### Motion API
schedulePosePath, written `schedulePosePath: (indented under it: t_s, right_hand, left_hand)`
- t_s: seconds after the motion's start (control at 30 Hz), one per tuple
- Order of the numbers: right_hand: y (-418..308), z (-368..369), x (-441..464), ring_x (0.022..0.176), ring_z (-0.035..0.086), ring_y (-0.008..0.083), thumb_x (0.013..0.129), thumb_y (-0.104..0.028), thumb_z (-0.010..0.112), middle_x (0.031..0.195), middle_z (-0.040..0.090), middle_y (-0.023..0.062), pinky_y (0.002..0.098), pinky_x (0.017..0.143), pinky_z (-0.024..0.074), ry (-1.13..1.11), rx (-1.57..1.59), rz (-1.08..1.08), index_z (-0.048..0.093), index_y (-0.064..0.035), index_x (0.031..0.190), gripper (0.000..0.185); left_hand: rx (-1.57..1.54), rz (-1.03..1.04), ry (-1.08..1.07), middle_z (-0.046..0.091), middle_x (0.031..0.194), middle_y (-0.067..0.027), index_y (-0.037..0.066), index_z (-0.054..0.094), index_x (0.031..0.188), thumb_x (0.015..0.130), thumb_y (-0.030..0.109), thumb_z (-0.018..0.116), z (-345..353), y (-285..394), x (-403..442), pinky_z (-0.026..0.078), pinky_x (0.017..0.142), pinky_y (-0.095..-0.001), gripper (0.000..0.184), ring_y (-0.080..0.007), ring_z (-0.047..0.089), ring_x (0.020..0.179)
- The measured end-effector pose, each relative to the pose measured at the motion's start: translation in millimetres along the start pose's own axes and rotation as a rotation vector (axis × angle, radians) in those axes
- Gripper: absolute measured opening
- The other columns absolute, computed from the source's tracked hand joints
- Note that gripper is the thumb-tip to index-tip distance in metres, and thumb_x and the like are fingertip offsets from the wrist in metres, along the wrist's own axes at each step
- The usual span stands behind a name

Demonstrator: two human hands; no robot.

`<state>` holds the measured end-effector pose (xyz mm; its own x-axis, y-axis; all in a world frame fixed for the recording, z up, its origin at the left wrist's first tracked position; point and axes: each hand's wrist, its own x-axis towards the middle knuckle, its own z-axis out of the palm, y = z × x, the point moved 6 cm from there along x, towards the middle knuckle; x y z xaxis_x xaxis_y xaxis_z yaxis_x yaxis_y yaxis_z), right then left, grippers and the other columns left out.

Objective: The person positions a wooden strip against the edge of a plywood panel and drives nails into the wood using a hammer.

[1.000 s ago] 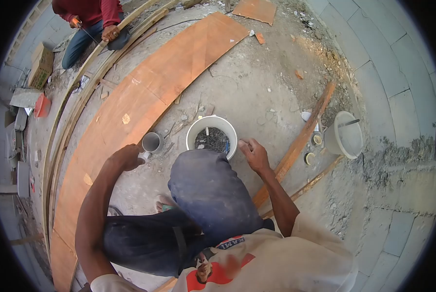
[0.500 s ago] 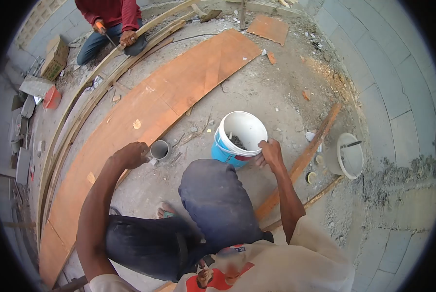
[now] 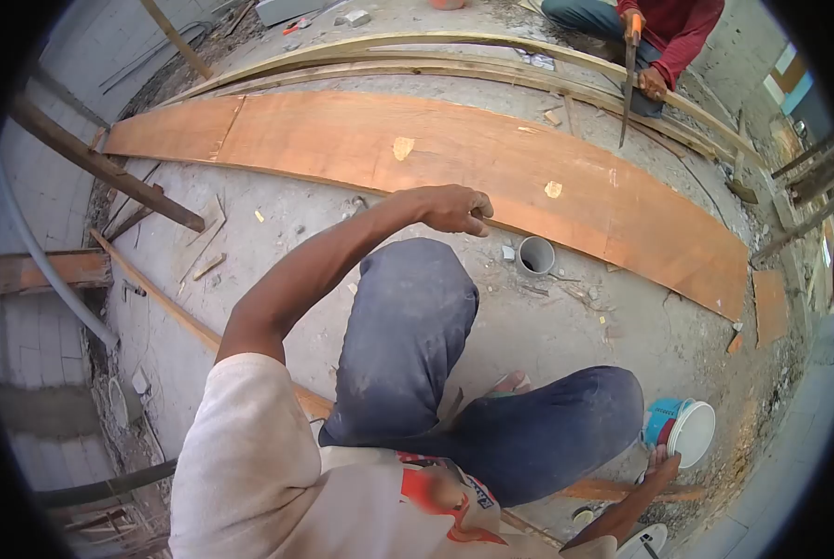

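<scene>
My left hand (image 3: pixel 456 210) hangs over the near edge of a long brown plywood board (image 3: pixel 333 130), fingers curled together. Whatever it holds, if anything, is too small or hidden to make out. Just right of it stands a short grey pipe piece (image 3: pixel 535 256), its round mouth upward, with a small pale block (image 3: pixel 508 252) beside it. At lower right, my right hand (image 3: pixel 661 463) grips the rim of a blue and white bucket (image 3: pixel 664 421). The bucket's contents are not clear from this angle.
Across the boards, a person in a red sleeve holds an orange-handled saw (image 3: pixel 631 70) beside long timber strips (image 3: pixel 417 63). A dark wooden post (image 3: pixel 109 168) slants in at left. A plank (image 3: pixel 170 298) lies left of my knees. Block walls stand at both sides.
My view has swung left, so the bucket and the person with the saw appear farther right. My left hand has moved away from the pipe piece. My right hand stays on the bucket rim.
</scene>
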<state>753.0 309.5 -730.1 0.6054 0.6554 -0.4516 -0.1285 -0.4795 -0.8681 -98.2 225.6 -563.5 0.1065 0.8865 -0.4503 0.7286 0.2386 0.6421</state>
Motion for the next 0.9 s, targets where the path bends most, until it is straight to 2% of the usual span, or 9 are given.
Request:
schedulePosePath:
  t_s: [0.07,0.1,0.17,0.23,0.27,0.33,0.4,0.7,0.9]
  right_hand:
    - [5,4,-3,0.137,0.057,0.0352,0.108,-0.050,0.050,0.153,0.050,0.0288,0.0442,0.112,0.0538,-0.070,0.115,0.027,0.034,0.0133,0.155,0.080]
    - [7,8,-8,0.148,0.048,0.0381,0.109,-0.054,0.048,0.160,0.043,0.0297,0.0463,0.120,0.0474,-0.112,0.156,0.043,0.030,0.0123,0.159,0.085]
    - [15,13,-24,0.152,0.042,0.0403,0.111,-0.058,0.044,0.162,0.041,0.0300,0.0465,0.124,0.0423,-0.172,0.191,0.020,0.022,0.0113,0.163,0.089]
    - [17,29,-71,0.153,0.040,0.0415,0.111,-0.055,0.044,0.164,0.038,0.0303,0.0448,0.123,0.0423,-0.216,0.108,-0.050,0.017,0.0122,0.163,0.089]
    - [23,38,-89,0.151,0.041,0.0415,0.110,-0.054,0.045,0.161,0.039,0.0298,0.0450,0.122,0.0427,-0.231,0.067,-0.072,0.019,0.0115,0.161,0.087]
    - [43,52,-124,0.147,0.043,0.0414,0.108,-0.052,0.048,0.156,0.042,0.0287,0.0456,0.119,0.0436,-0.276,-0.054,-0.073,0.023,0.0099,0.158,0.083]
    - [66,62,-153,0.143,0.045,0.0412,0.106,-0.050,0.050,0.152,0.044,0.0277,0.0461,0.117,0.0444,-0.327,-0.178,-0.063,0.027,0.0083,0.154,0.079]
    - [177,34,-227,0.125,0.055,0.0407,0.096,-0.042,0.061,0.129,0.055,0.0229,0.0484,0.105,0.0483,-0.640,-0.946,-0.231,0.045,0.0012,0.137,0.061]
    - [226,19,-277,0.113,0.061,0.0403,0.090,-0.036,0.069,0.115,0.062,0.0198,0.0500,0.097,0.0509,-0.746,-1.149,-0.396,0.057,-0.0035,0.126,0.050]
  left_hand:
    - [-0.130,-0.109,0.095,0.072,0.129,-0.0257,-0.004,0.063,0.136,0.095,0.033,0.075,48,-79,-25,0.054,0.100,-0.0436,0.057,-0.0360,0.070,0.118]
    - [-0.154,0.035,0.149,0.072,0.129,-0.0255,-0.002,0.064,0.135,0.093,0.033,0.075,74,-111,-44,0.055,0.100,-0.0444,0.055,-0.0365,0.070,0.118]
    - [-0.136,-0.111,0.138,0.072,0.130,-0.0260,0.000,0.067,0.133,0.092,0.033,0.075,148,-180,-77,0.054,0.100,-0.0474,0.053,-0.0401,0.069,0.121]
    - [-0.044,-0.379,0.057,0.070,0.132,-0.0287,-0.003,0.067,0.131,0.093,0.034,0.074,208,-218,-119,0.054,0.104,-0.0492,0.053,-0.0434,0.066,0.125]
    - [-0.033,-0.338,0.134,0.068,0.133,-0.0306,-0.006,0.065,0.134,0.095,0.036,0.074,265,-273,-120,0.052,0.107,-0.0482,0.058,-0.0444,0.065,0.128]
    - [-0.080,-0.532,0.182,0.064,0.134,-0.0285,-0.004,0.061,0.137,0.093,0.035,0.078,300,-262,-162,0.050,0.111,-0.0490,0.062,-0.0448,0.059,0.131]
    - [-0.126,-0.518,0.337,0.057,0.140,-0.0276,-0.004,0.062,0.135,0.092,0.026,0.079,320,-254,-195,0.049,0.112,-0.0490,0.055,-0.0450,0.058,0.131]
    - [0.093,-0.818,0.852,0.048,0.151,-0.0265,-0.001,0.045,0.151,0.088,0.016,0.081,201,-314,-211,0.047,0.112,-0.0564,0.074,-0.0480,0.049,0.139]
    - [0.175,-0.969,0.894,0.045,0.154,-0.0259,0.000,0.037,0.156,0.087,0.018,0.085,118,-397,-165,0.043,0.116,-0.0555,0.086,-0.0472,0.044,0.143]
